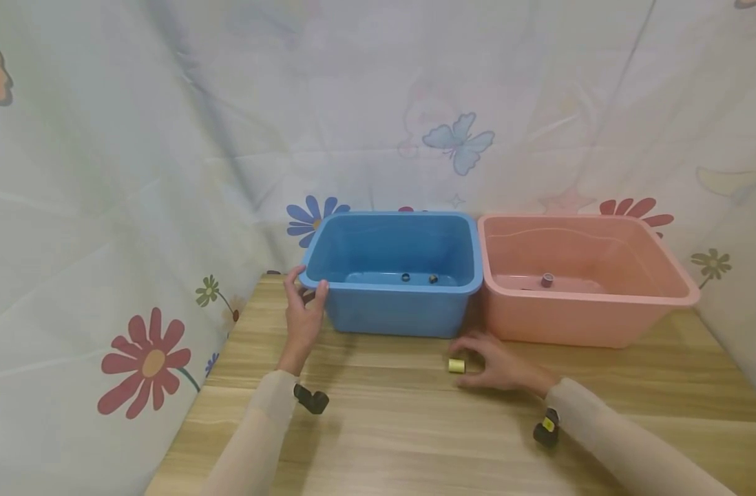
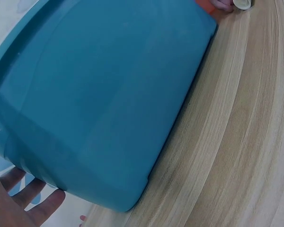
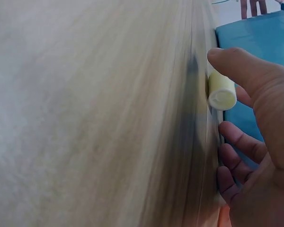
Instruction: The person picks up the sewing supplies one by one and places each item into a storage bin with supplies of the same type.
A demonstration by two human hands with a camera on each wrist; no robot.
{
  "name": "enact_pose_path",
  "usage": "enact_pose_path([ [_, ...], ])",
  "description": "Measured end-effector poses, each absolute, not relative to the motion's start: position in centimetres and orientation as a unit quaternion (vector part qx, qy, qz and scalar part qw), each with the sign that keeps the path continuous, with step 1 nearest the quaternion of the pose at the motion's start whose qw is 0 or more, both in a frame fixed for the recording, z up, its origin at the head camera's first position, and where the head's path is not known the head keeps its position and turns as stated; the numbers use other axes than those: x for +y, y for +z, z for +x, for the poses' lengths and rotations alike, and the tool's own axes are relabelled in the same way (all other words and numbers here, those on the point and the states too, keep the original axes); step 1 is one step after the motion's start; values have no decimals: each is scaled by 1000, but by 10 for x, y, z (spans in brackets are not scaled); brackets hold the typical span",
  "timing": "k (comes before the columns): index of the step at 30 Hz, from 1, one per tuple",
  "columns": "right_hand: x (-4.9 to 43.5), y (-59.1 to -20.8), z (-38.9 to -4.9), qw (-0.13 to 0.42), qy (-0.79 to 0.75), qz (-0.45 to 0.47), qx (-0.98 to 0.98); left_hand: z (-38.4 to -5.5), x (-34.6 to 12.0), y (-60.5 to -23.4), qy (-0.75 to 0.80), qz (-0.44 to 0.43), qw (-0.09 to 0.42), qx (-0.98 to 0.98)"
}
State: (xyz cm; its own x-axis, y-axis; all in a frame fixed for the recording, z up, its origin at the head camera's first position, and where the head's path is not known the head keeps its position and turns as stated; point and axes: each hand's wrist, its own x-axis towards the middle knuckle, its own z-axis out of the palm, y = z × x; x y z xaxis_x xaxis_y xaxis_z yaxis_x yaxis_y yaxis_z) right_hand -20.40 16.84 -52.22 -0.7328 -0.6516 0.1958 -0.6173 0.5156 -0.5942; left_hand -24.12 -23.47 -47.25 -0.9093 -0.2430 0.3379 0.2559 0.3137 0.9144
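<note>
My left hand holds the front left corner of a blue plastic bin, thumb at the front rim and fingers around the side. The left wrist view shows those fingers against the bin's end wall. On the wooden table lies a small yellow cylinder with a pale round end. My right hand is spread around it, thumb and forefinger apart on either side. In the right wrist view the thumb is over the yellow cylinder, with no firm grip visible.
A pink bin stands against the blue one on the right, with a small greyish cylinder inside. Two small dark pieces lie in the blue bin. Behind hangs a patterned curtain; the wooden table extends in front.
</note>
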Motion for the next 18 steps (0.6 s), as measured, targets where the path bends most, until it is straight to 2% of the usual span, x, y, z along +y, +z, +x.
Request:
enact_pose_path([
  [12,166,-524,-207,30,-323,-352,878,-241,-234,-471,-585,-2,217,-782],
  [18,164,-525,-207,14,-326,-358,875,-241,-234,-470,-586,-1,217,-781],
])
